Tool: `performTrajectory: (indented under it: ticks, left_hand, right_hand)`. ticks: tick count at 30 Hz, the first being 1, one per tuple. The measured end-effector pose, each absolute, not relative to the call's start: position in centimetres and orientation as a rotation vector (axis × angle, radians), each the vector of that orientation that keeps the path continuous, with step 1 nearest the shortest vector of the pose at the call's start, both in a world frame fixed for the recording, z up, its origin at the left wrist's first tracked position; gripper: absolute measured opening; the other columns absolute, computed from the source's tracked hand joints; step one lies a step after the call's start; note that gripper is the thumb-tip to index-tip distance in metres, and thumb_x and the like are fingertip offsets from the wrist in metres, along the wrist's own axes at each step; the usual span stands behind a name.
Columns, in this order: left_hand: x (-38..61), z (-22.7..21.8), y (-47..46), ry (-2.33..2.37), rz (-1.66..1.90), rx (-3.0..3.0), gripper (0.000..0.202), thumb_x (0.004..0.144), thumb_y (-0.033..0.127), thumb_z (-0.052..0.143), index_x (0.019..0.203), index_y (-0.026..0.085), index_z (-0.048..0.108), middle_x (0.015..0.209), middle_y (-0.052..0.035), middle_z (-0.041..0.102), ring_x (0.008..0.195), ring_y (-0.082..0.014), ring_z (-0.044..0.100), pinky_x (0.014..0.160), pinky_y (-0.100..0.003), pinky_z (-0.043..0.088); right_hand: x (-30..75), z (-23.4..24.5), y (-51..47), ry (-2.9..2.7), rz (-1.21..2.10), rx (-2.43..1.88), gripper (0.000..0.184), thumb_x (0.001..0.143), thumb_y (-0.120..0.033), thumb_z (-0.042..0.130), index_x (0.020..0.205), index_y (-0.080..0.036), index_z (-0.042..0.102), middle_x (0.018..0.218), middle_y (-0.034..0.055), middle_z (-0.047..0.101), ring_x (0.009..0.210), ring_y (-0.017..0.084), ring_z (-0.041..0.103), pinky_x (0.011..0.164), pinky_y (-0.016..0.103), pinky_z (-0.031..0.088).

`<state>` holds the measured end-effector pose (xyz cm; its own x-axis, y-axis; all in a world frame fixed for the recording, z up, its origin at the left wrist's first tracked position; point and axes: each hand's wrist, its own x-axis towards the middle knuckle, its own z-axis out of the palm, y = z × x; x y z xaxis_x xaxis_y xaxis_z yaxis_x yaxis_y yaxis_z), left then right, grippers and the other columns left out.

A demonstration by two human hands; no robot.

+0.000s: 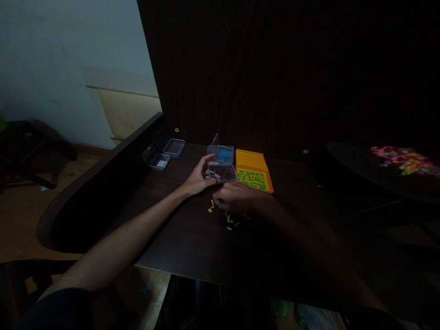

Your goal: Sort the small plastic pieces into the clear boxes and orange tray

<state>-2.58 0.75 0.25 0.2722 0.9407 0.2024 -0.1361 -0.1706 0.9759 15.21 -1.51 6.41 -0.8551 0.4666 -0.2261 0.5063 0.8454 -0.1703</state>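
Note:
My left hand grips the left side of a small clear plastic box, thumb along the front. Dark reddish pieces lie inside it. Directly in front, my right hand is closed, fingers curled down close to the tabletop; whatever they pinch, if anything, is hidden. Small yellow pieces and paler pieces are scattered beside and below that hand. Behind the held box stands another clear box with its lid up, containing blue pieces. An orange-yellow case, lid open, has green pieces in it.
Two open clear boxes stand at the table's back left, a larger one and a smaller one. A raised dark wooden side borders the left, a tall dark panel the back. Colourful flowers are at far right.

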Motion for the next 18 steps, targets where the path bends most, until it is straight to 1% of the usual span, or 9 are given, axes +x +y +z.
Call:
performTrajectory:
  ticks: [3, 6, 9, 11, 13, 15, 18]
  left_hand:
    - [-2.6, 0.2, 0.8, 0.823, 1.184, 1.383, 0.088, 0.059, 0.022, 0.083, 0.135, 0.027, 0.038, 0.129, -0.0107, 0.049, 0.083, -0.0138, 0.065, 0.077, -0.033, 0.054]
    - [-2.7, 0.1, 0.9, 0.824, 1.186, 1.391, 0.089, 0.058, 0.023, 0.084, 0.135, 0.026, 0.039, 0.13, -0.0116, 0.049, 0.082, -0.0135, 0.065, 0.079, -0.033, 0.054]
    - [-2.6, 0.1, 0.9, 0.813, 1.197, 1.414, 0.089, 0.058, 0.027, 0.085, 0.134, 0.025, 0.04, 0.129, -0.0126, 0.05, 0.083, -0.0142, 0.064, 0.079, -0.034, 0.054]
    - [-2.5, 0.1, 0.8, 0.796, 1.195, 1.427, 0.088, 0.059, 0.028, 0.085, 0.134, 0.025, 0.04, 0.128, -0.0125, 0.05, 0.083, -0.0145, 0.064, 0.078, -0.034, 0.054]
    - [-2.2, 0.1, 0.5, 0.776, 1.182, 1.428, 0.088, 0.06, 0.029, 0.085, 0.135, 0.026, 0.039, 0.127, -0.0118, 0.049, 0.083, -0.0139, 0.063, 0.078, -0.035, 0.054]
    - [-1.8, 0.4, 0.0, 0.762, 1.164, 1.421, 0.088, 0.06, 0.027, 0.084, 0.135, 0.027, 0.039, 0.126, -0.0107, 0.049, 0.083, -0.0132, 0.063, 0.078, -0.034, 0.054]
    - [-1.3, 0.9, -0.8, 0.736, 1.128, 1.404, 0.087, 0.061, 0.023, 0.083, 0.136, 0.028, 0.038, 0.123, -0.0091, 0.05, 0.085, -0.0132, 0.061, 0.078, -0.032, 0.054]
  right_hand:
    - [15.4, 6.7, -1.3, 2.807, -0.343, 0.81, 0.018, 0.088, -0.02, 0.047, 0.088, -0.018, 0.065, 0.082, 0.0053, 0.063, 0.071, 0.015, 0.051, 0.063, 0.027, 0.03]
    - [15.9, 8.0, -1.1, 2.791, -0.422, 0.857, 0.017, 0.088, -0.019, 0.048, 0.089, -0.017, 0.064, 0.08, 0.0044, 0.063, 0.067, 0.013, 0.05, 0.059, 0.025, 0.029]
    - [16.6, 9.8, -0.8, 2.846, -0.453, 0.895, 0.02, 0.093, -0.023, 0.045, 0.094, -0.016, 0.063, 0.081, 0.0048, 0.065, 0.064, 0.013, 0.051, 0.059, 0.024, 0.031]
    - [17.1, 10.6, -0.5, 2.885, -0.421, 0.949, 0.024, 0.096, -0.026, 0.042, 0.099, -0.016, 0.063, 0.085, 0.0058, 0.066, 0.066, 0.014, 0.054, 0.061, 0.024, 0.033]
    - [17.4, 10.9, -0.3, 2.896, -0.37, 1.032, 0.026, 0.098, -0.029, 0.041, 0.105, -0.016, 0.062, 0.09, 0.007, 0.067, 0.072, 0.015, 0.057, 0.065, 0.024, 0.035]
    - [17.5, 10.7, -0.1, 2.877, -0.314, 1.117, 0.027, 0.098, -0.029, 0.04, 0.11, -0.017, 0.061, 0.094, 0.0083, 0.068, 0.077, 0.017, 0.06, 0.068, 0.025, 0.037]
    - [17.3, 10.0, 0.0, 2.833, -0.24, 1.17, 0.028, 0.098, -0.028, 0.041, 0.116, -0.017, 0.059, 0.096, 0.0098, 0.068, 0.078, 0.018, 0.061, 0.068, 0.026, 0.039]
